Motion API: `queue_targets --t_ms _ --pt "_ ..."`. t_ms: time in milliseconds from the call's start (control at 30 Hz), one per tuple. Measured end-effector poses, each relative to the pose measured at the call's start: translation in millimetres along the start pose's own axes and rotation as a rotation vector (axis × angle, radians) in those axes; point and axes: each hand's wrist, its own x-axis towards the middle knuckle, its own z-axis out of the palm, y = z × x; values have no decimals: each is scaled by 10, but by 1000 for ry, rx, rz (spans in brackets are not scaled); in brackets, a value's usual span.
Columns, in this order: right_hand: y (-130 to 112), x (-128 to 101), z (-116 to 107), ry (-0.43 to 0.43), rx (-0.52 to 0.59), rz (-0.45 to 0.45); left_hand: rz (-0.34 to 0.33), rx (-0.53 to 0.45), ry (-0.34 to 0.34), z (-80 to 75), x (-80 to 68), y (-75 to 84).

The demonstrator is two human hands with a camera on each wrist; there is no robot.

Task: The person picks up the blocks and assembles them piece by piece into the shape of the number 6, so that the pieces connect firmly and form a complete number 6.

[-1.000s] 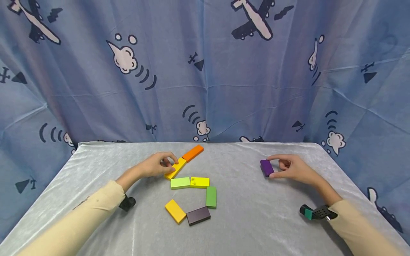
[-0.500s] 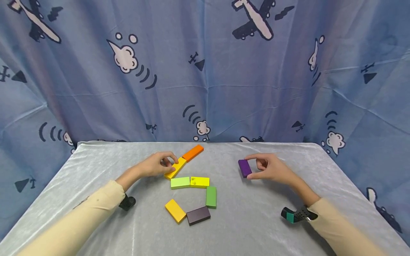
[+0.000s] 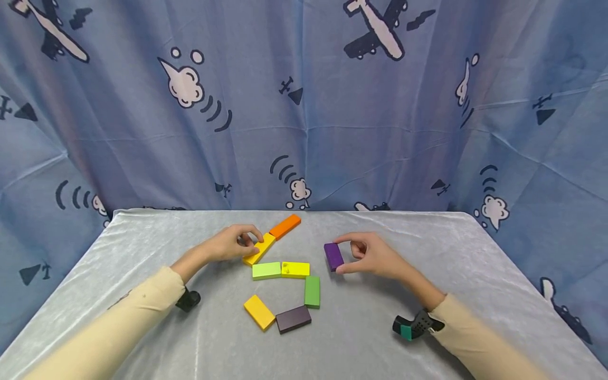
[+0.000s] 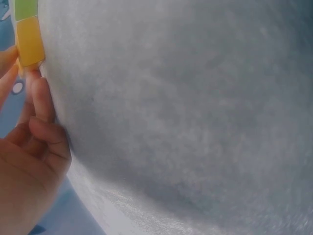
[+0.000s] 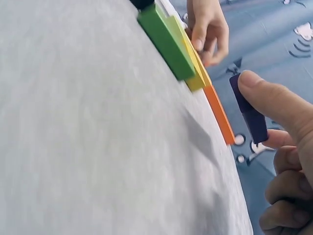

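The right hand (image 3: 375, 256) pinches a flat purple rectangular block (image 3: 333, 256) (thumb and forefinger); the left hand (image 3: 233, 245), fingers curled, touches an amber-yellow flat block (image 3: 259, 249).

We see a tabletop (image 3: 427, 253) draped in pale grey velvety cloth. Flat on it near the middle lie rectangular blocks: an orange one (image 3: 285, 226) farthest, an amber one (image 3: 259, 249) just nearer, then lime (image 3: 266, 271) and yellow (image 3: 295, 269) blocks touching end to end, a green block (image 3: 312, 291), a dark brown block (image 3: 293, 319) and another amber block (image 3: 259, 312) nearest.
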Motion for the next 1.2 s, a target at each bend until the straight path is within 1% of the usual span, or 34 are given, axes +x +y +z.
queue_targets --t_ms 167,367,600,933,1133,1200 --pt "-82 74 122 -21 25 -7 -6 4 -2 -4 -2 2" --pt "-181 151 237 -26 34 -15 -11 -3 1 -1 0 -3" --pt "-357 257 415 -47 46 -10 -13 -7 -1 -4 2 -8" --pt "-544 413 717 -76 43 -77 -22 -21 2 4 11 5" --pt "-625 461 872 -96 56 -66 -23 -27 0 4 2 4" --pt "-657 474 918 -97 53 -61 -9 -28 -3 2 -6 6"
